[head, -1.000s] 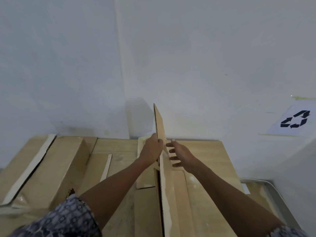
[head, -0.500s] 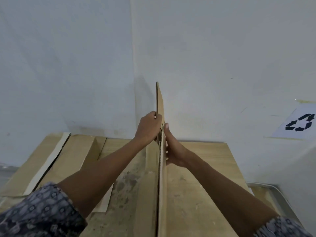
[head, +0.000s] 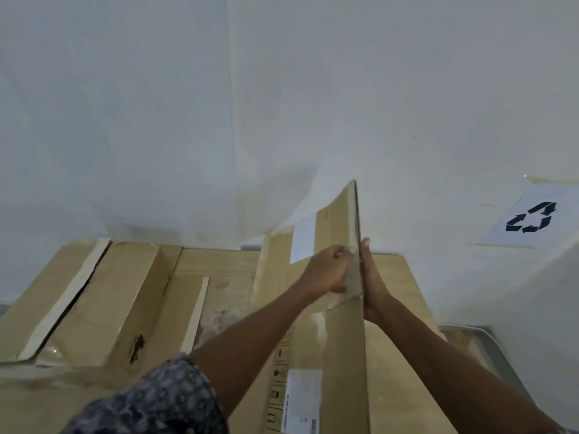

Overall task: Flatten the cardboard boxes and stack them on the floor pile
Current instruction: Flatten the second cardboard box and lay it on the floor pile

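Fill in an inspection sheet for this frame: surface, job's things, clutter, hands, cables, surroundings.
Surface: floor pile of flattened cardboard with taped seams showing; the floor itself is barely visible.
Job's things: one flattened box is held upright on edge over the pile, with a white label on its left face.
Clutter: grey tray at the right, only partly in view.
Hands: left hand grips the box from the left; right hand presses flat against its right face.
Cables: nothing seen.
Surroundings: white wall corner; recycling sign taped to the right wall.
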`<state>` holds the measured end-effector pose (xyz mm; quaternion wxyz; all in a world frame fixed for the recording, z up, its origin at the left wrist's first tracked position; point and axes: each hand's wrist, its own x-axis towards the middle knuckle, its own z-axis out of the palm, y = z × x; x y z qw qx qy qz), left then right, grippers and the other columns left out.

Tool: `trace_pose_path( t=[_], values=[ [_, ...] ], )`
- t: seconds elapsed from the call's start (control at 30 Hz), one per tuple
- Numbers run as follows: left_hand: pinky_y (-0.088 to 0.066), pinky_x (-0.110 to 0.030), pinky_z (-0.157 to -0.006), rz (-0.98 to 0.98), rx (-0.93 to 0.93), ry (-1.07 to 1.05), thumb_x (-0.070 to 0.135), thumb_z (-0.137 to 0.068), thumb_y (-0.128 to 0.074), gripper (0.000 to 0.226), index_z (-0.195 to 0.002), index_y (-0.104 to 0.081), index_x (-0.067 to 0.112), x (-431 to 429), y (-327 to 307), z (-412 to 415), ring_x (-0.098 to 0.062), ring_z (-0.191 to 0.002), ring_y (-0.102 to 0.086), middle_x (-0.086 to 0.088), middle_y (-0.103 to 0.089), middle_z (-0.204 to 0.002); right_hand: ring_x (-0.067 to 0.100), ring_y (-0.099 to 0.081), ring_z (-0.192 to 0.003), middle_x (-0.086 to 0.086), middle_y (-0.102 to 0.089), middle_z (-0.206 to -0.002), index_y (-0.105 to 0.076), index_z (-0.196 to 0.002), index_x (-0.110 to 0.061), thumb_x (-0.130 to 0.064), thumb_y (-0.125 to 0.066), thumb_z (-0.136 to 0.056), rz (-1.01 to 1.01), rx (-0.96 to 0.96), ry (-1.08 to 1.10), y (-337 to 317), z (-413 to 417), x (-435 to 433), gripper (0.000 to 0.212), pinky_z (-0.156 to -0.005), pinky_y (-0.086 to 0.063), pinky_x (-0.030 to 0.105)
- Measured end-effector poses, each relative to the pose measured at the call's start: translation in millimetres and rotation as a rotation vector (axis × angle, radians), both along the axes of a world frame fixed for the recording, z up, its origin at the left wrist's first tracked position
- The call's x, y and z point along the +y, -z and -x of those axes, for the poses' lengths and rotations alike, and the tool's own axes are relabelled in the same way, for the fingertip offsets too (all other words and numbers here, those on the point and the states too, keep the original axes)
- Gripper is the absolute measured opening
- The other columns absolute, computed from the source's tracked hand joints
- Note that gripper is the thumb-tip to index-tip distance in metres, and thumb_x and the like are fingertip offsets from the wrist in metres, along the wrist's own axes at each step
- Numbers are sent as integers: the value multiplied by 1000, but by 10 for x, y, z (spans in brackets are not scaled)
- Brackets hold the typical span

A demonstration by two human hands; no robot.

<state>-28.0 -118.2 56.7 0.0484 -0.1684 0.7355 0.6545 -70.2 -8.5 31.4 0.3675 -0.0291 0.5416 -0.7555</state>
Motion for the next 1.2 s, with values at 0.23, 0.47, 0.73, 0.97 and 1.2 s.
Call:
trace_pose_path(
  t=[0.23, 0.47, 0.73, 0.97, 1.2],
  values=[
    [-55, -40, -75, -11, -329, 297, 43, -97, -47, 44, -133, -54, 19, 327, 975, -345, -23, -95, -58, -4, -57, -119, 33, -65, -94, 9, -67, -109, -55, -131, -26, -2, -36, -92, -680, 106, 112, 584, 348, 800, 49, -71, -58, 49],
    [-49, -27, -82, 275, -333, 266, 16, -98, -41, 37, -130, -60, 14, 2, 1493, -312, -14, -97, -60, -6, -59, -133, 25, -59, -103, 9, -61, -127, -46, -140, -27, 3, -35, -95, -963, 472, 95, 994, 621, 1147, 55, -91, -51, 42],
    [-32, -32, -110, 729, -287, 297, 9, -97, -40, 49, -143, -46, 26, -320, 2099, -36, -25, -140, -36, -5, -35, -156, 40, 5, -148, 5, 9, -163, -2, -155, -30, -27, -45, -99, -1366, 784, -515, 1783, 672, 676, 70, -115, -11, 61],
    [-7, -78, -105, 898, -519, 594, 53, -85, -65, 101, -148, 14, 51, -355, 2512, 330, -41, -144, 26, 6, 30, -159, 33, 25, -144, 1, 25, -158, 11, -152, -37, -71, -45, -85, -1326, 926, -711, 2440, 531, 385, 94, -115, 8, 57],
    [-39, -68, -99, 1041, -537, 600, 53, -77, -73, 92, -148, -15, 43, -385, 2449, 728, -49, -140, -10, 1, -3, -160, 42, 15, -146, 1, 13, -163, 6, -152, -37, -76, -39, -82, -1361, 947, -629, 2452, 1249, -106, 92, -111, 0, 69]
  ],
)
